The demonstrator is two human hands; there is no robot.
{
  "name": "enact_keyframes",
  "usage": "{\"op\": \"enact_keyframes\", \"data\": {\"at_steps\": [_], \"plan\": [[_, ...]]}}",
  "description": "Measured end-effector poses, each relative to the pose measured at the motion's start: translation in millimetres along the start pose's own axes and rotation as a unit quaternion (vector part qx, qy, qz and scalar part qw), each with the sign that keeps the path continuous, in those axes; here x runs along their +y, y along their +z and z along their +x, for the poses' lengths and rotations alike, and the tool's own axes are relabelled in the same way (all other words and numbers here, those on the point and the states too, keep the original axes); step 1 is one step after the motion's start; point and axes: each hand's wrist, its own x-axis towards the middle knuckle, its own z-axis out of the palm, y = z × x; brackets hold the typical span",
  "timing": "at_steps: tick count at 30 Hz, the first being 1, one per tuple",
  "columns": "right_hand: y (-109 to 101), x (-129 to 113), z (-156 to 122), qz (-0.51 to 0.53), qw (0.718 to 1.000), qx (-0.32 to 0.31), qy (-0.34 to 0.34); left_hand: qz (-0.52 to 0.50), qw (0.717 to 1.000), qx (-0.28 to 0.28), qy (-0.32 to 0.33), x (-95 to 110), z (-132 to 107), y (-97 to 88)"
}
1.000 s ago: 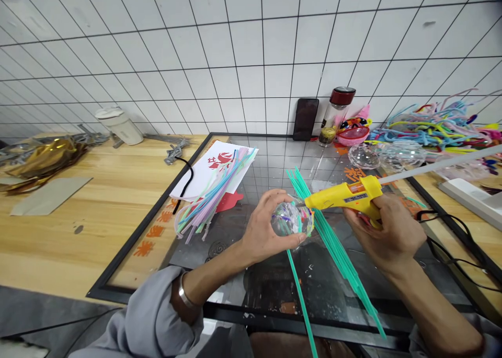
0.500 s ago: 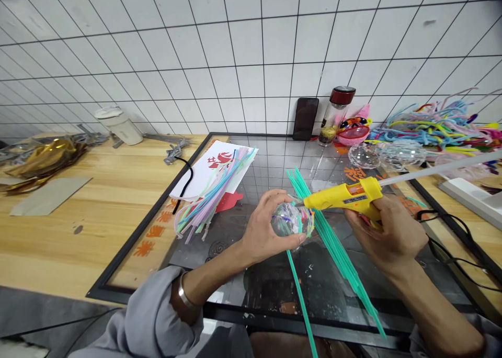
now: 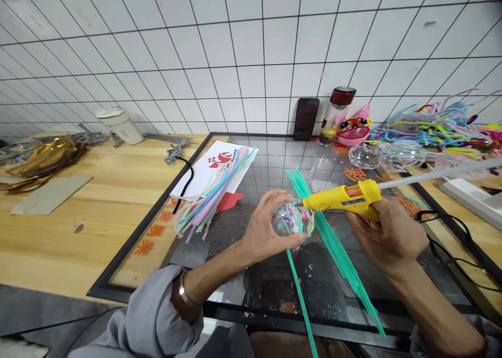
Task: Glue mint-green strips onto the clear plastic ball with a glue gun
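My left hand [image 3: 269, 224] grips a clear plastic ball [image 3: 288, 219] with coloured bits in it, thumb below and fingers over its top. A green pipe cleaner [image 3: 301, 295] runs from the ball down past the table's front edge. My right hand [image 3: 392, 237] is wrapped round the handle of a yellow hot glue gun [image 3: 349, 197]. The gun's nozzle points left and meets the upper right of the ball; whether it touches is hard to see. A long translucent glue stick [image 3: 439, 174] sticks out of its back. Behind the ball lies a bundle of green pipe cleaners [image 3: 337, 243].
Pastel pipe cleaners [image 3: 217, 196] lie across white paper [image 3: 204, 164] on the left. A phone [image 3: 306, 118] and a glass bottle [image 3: 335, 116] stand by the wall. To the right are clear balls [image 3: 400, 155], mixed pipe cleaners [image 3: 435, 125], a power strip [image 3: 470, 198] and black cables [image 3: 451, 232].
The glue gun has tilted very slightly, its rear end and glue stick a little lower. My left hand and the ball stay in place.
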Motion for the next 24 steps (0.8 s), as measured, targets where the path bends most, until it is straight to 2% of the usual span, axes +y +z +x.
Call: {"op": "enact_keyframes", "data": {"at_steps": [24], "plan": [[-5.0, 0.2, 0.7, 0.001, 1.000, 0.003, 0.002, 0.004, 1.000, 0.010, 0.004, -0.1, 1.2, -1.0]]}}
